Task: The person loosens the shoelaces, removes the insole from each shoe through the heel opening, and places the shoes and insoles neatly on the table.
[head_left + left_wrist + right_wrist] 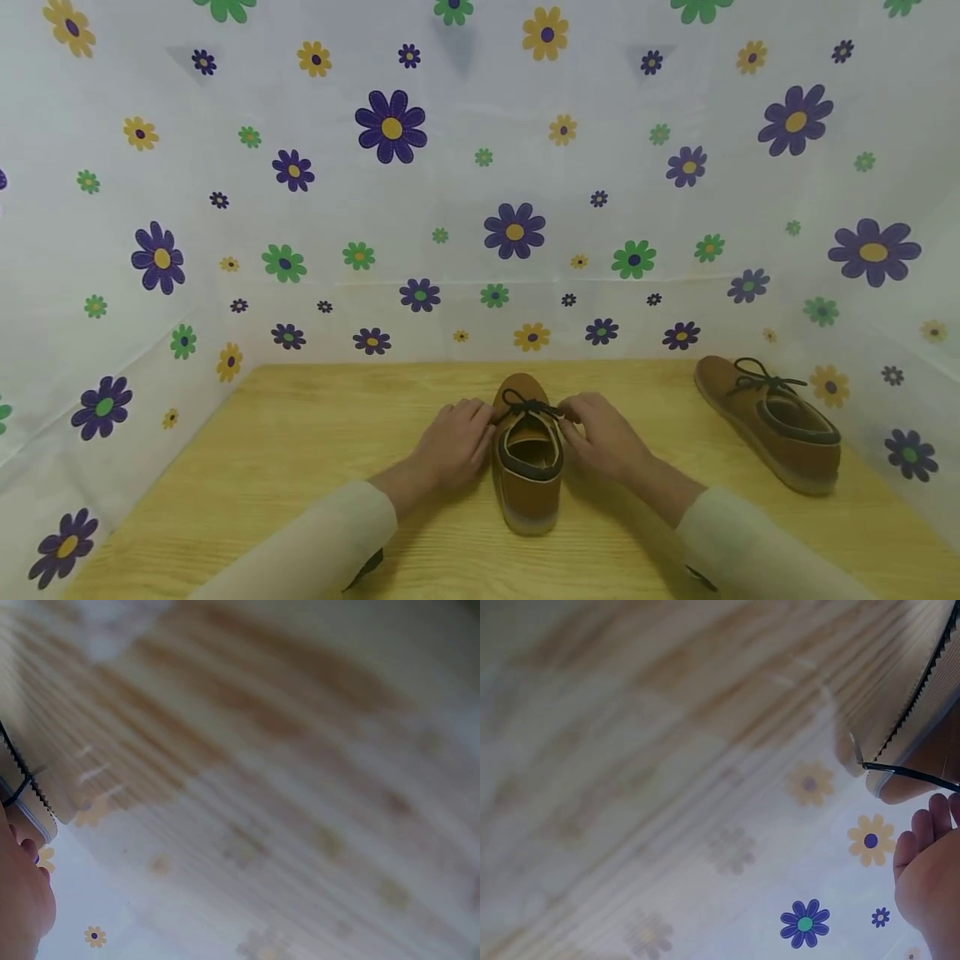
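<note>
"Head view, then: where's the brown shoe (531,497)?"

"Upright on the wooden table (315,433). The right hand (606,440) pinches its black lace (529,407); the left hand (455,442), fingers bent, is at the opposite side. I can't tell whether it grips anything."

Soft, rather dim light.
Faint shadows fall on the yellow wood-grain tabletop (315,442); both wrist views show it blurred, with pale reflections.

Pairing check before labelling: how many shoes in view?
2. One shoe sits mid-table between the left hand and right hand; the other shoe sits toward the table's right side. None looks hidden.
</note>
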Demonstrator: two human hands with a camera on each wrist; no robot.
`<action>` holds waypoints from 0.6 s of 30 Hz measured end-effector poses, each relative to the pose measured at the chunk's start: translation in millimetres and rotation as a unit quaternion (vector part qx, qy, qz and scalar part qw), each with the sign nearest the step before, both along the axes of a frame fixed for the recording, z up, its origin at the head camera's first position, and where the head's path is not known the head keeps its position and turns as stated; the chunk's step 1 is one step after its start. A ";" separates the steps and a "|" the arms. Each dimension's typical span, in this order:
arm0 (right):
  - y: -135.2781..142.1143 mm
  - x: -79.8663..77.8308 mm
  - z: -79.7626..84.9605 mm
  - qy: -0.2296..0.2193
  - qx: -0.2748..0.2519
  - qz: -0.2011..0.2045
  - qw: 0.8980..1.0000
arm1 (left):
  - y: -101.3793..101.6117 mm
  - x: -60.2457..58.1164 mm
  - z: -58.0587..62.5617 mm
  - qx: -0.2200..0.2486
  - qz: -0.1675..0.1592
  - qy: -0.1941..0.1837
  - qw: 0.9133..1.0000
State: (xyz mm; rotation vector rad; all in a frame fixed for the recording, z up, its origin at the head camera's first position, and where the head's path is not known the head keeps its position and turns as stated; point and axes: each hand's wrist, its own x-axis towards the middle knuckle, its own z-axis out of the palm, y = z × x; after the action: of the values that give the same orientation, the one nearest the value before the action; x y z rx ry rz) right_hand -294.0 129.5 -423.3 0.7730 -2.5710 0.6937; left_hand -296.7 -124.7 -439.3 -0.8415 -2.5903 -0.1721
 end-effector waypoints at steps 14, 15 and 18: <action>-3.1 -0.5 0.3 -0.007 -0.005 0.027 1.000 | 1.2 0.4 -2.4 0.015 -0.032 0.035 0.999; -3.3 -0.9 0.4 -0.005 -0.006 0.029 1.000 | 1.1 0.3 -2.2 0.011 -0.030 0.037 0.999; -3.6 -1.5 0.4 -0.008 -0.008 0.031 0.999 | 1.0 -0.8 -2.7 0.002 -0.023 0.044 0.999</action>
State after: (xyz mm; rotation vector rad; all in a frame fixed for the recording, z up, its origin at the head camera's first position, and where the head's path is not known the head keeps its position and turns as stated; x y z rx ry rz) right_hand -295.5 126.0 -423.0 0.8477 -2.5611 0.7412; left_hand -297.4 -123.7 -442.0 -0.8874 -2.4891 -0.1483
